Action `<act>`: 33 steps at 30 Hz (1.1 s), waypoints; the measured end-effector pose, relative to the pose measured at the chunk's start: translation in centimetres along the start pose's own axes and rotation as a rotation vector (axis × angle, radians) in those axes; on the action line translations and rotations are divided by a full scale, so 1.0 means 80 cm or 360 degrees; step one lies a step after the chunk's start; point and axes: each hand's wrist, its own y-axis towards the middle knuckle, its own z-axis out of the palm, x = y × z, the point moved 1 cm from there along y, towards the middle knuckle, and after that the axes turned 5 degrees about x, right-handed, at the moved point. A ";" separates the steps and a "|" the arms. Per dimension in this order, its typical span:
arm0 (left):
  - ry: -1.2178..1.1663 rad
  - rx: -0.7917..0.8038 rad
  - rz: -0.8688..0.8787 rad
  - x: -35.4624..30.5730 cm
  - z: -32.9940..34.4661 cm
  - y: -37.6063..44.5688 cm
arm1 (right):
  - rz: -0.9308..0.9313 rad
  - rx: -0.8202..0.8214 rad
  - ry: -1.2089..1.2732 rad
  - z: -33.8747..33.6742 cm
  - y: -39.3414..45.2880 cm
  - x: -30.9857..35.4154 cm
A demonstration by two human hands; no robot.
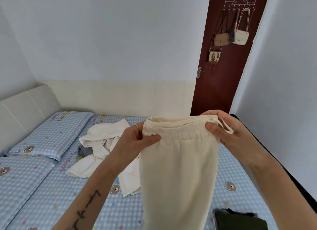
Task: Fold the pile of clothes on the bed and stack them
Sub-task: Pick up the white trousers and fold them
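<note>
1. Above the bed (56,187), both hands hold up a pair of cream trousers (178,175) by the elastic waistband, the legs hanging straight down and out of view at the bottom edge.
2. The left hand (137,139) has its grip pinched on the waistband's left end, thumb in front of the cloth and fingers behind; a gold ring (136,127) sits on one finger.
3. The right hand (228,135) has its grip pinched on the waistband's right end, thumb in front, and a drawstring loop (224,126) hangs across that hand.
4. Behind the trousers and to their left, a rumpled pile of white clothes (101,144) lies on the bed, with a bit of grey cloth (84,151) showing under it.
5. Just right of the trousers' lower part, a dark folded garment (240,220) rests on the bed near its front edge.
6. Far left of the trousers, a pillow (51,135) in the same blue checked bear print as the sheet lies against the padded headboard (22,109).
7. Beyond the trousers, up and to the right, a dark red door (223,85) carries a hook rack with several small bags (240,37).
</note>
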 end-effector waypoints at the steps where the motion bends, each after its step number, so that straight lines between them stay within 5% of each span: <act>1: -0.0010 -0.0063 0.0021 -0.006 0.008 0.002 | -0.0014 -0.0027 -0.0018 -0.008 0.003 0.002; 11: 0.0087 -0.0239 0.0142 -0.069 0.122 0.014 | -0.0155 -0.0310 -0.0111 -0.089 0.011 0.024; 18: -0.0359 -0.0272 0.0188 -0.071 0.166 0.000 | -0.0220 -0.0273 -0.0065 -0.103 0.039 0.051; 25: -0.0676 -0.0789 0.0035 0.004 0.111 -0.054 | -0.0092 0.0160 -0.0011 0.015 0.112 0.008; 33: -0.0591 -0.1399 -0.0527 0.163 -0.027 -0.159 | 0.0359 0.0762 -0.0034 0.255 0.166 -0.154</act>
